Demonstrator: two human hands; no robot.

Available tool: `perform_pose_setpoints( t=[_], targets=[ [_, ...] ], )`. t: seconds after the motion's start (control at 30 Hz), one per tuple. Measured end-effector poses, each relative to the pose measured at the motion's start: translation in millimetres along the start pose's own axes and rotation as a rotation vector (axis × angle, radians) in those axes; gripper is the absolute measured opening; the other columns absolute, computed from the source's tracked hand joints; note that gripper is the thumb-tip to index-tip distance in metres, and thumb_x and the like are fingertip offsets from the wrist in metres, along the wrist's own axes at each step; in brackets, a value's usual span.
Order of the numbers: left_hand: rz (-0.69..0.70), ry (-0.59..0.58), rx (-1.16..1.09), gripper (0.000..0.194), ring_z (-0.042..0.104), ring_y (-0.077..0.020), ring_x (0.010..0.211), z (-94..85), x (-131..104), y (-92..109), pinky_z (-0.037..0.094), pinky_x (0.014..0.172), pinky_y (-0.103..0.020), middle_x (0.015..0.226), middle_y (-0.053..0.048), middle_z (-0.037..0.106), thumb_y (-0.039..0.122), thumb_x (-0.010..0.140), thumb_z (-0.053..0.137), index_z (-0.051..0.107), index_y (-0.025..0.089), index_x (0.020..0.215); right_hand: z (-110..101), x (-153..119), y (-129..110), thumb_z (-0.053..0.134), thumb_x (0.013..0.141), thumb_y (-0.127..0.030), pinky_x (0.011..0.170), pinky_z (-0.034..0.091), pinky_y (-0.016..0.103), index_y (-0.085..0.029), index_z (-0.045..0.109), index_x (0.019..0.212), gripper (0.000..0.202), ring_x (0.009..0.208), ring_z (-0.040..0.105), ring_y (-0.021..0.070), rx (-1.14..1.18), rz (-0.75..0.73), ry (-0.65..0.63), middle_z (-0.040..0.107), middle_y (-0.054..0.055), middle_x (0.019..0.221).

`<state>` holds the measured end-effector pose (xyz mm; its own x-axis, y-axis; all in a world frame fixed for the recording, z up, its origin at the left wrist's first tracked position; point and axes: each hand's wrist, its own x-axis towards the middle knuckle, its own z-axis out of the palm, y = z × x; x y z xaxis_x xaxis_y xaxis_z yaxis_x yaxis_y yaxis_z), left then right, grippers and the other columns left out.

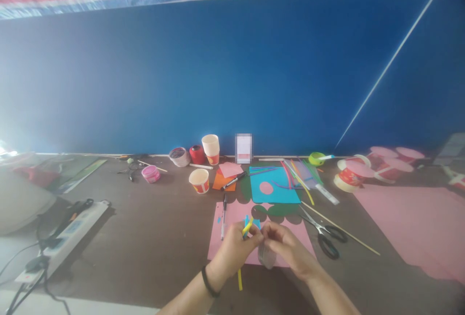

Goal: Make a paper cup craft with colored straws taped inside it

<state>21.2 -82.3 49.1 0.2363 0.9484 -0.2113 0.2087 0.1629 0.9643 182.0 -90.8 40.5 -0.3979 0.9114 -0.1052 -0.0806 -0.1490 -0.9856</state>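
Note:
My left hand (234,249), with a dark band on its wrist, is closed over a yellow strip (240,280) whose other end sticks up above the fingers. A small blue piece (256,223) shows beside that upper end. The fingertips of my right hand (288,249) are pinched together close to my left fingertips; what they grip is hidden. Just below the fingertips is a greyish, see-through object (267,257), its kind unclear. Both hands are over a pink sheet (301,240) with scalloped cut edges. A pen (224,213) lies on its left side.
Black-handled scissors (323,232) and a thin wooden stick (345,228) lie to the right. Behind are a blue sheet (290,194), coloured strips and a paper cup (199,181). Several pink-topped cups (352,174) and a large pink sheet (417,223) are far right; a power strip (72,237) is left.

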Motion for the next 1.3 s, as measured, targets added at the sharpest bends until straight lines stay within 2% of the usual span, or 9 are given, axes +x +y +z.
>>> perform_pose_setpoints(
  t=[0.1,0.2,0.33,0.47,0.63,0.8,0.97,1.13,1.3],
  targets=[
    [-0.082,-0.098,-0.185,0.020,0.027,-0.0047,0.040,-4.3,0.4,-2.8,0.018,0.040,-0.020,0.052,0.007,0.041,0.034,0.072,0.063,0.058,0.015,0.076,-1.7,0.4,-2.1,0.054,0.078,-0.022,0.060,0.034,0.024,-0.018,0.049,0.069,0.011,0.065,0.044,0.0125,-0.080,-0.012,0.027,0.048,-0.003,0.067],
    [-0.186,-0.201,-0.474,0.028,0.023,-0.0016,0.038,-10.9,0.6,-3.1,0.013,0.038,-0.019,0.072,0.004,0.051,0.035,0.075,0.060,0.053,0.020,0.098,-8.0,-0.3,-4.8,0.053,0.076,-0.020,0.059,0.032,0.023,-0.019,0.050,0.070,0.007,0.063,0.042,0.0121,-0.101,-0.010,0.049,0.046,-0.004,0.067],
    [-0.331,-0.371,-0.720,0.019,0.023,-0.0001,0.037,-18.5,2.4,-4.4,0.010,0.039,-0.020,0.078,0.002,0.049,0.030,0.073,0.054,0.053,0.017,0.087,-16.2,-1.8,-14.1,0.054,0.074,-0.023,0.061,0.034,0.025,-0.019,0.047,0.067,0.010,0.069,0.045,0.0134,-0.029,-0.038,0.061,0.049,0.000,0.081],
    [-0.349,-0.448,-0.666,0.019,0.023,-0.0011,0.038,-19.2,1.5,-3.2,0.009,0.040,-0.020,0.067,0.002,0.044,0.033,0.075,0.051,0.053,0.013,0.076,-17.9,-1.7,-26.5,0.054,0.072,-0.022,0.070,0.038,0.029,-0.019,0.049,0.066,0.009,0.083,0.050,0.0178,-0.104,-0.073,0.007,0.053,0.004,0.094],
    [-0.353,-0.484,-0.519,0.024,0.025,-0.0023,0.040,-16.1,-3.4,0.9,0.010,0.040,-0.020,0.058,0.003,0.042,0.038,0.075,0.056,0.049,0.015,0.075,-15.6,-0.1,-38.1,0.053,0.074,-0.019,0.086,0.036,0.036,-0.019,0.051,0.067,0.007,0.099,0.051,0.0221,-0.218,-0.091,-0.094,0.056,0.005,0.101],
    [-0.346,-0.575,-0.481,0.027,0.027,-0.0028,0.039,-15.0,-5.4,-1.7,0.014,0.039,-0.019,0.056,0.004,0.040,0.041,0.077,0.056,0.048,0.015,0.074,-10.5,2.7,-46.5,0.052,0.071,-0.014,0.089,0.035,0.037,-0.019,0.052,0.065,0.008,0.098,0.052,0.0217,-0.262,-0.106,-0.145,0.056,0.004,0.096],
    [-0.327,-0.627,-0.522,0.027,0.035,-0.0061,0.038,-15.7,-5.2,-4.0,0.026,0.037,-0.020,0.054,0.005,0.038,0.040,0.075,0.056,0.050,0.015,0.071,-8.1,3.4,-50.4,0.052,0.071,-0.012,0.087,0.037,0.036,-0.019,0.052,0.066,0.009,0.094,0.053,0.0207,-0.288,-0.120,-0.161,0.057,0.004,0.093],
    [-0.425,-0.668,-0.565,0.024,0.015,-0.0022,0.038,-18.5,-4.8,-1.3,0.008,0.036,-0.017,0.053,0.008,0.027,0.036,0.076,0.058,0.044,0.017,0.070,-8.4,2.1,-51.2,0.051,0.071,-0.010,0.085,0.038,0.035,-0.019,0.051,0.066,0.011,0.092,0.054,0.0203,-0.273,-0.114,-0.165,0.058,0.003,0.092],
    [-0.491,-0.672,-0.631,0.032,0.015,-0.0022,0.037,-19.9,-2.7,-2.3,0.004,0.036,-0.018,0.055,0.007,0.032,0.047,0.072,0.057,0.042,0.018,0.073,-9.5,3.4,-47.7,0.051,0.072,-0.011,0.084,0.040,0.034,-0.019,0.051,0.067,0.010,0.093,0.055,0.0202,-0.188,-0.112,-0.188,0.060,0.005,0.094]
  ],
)
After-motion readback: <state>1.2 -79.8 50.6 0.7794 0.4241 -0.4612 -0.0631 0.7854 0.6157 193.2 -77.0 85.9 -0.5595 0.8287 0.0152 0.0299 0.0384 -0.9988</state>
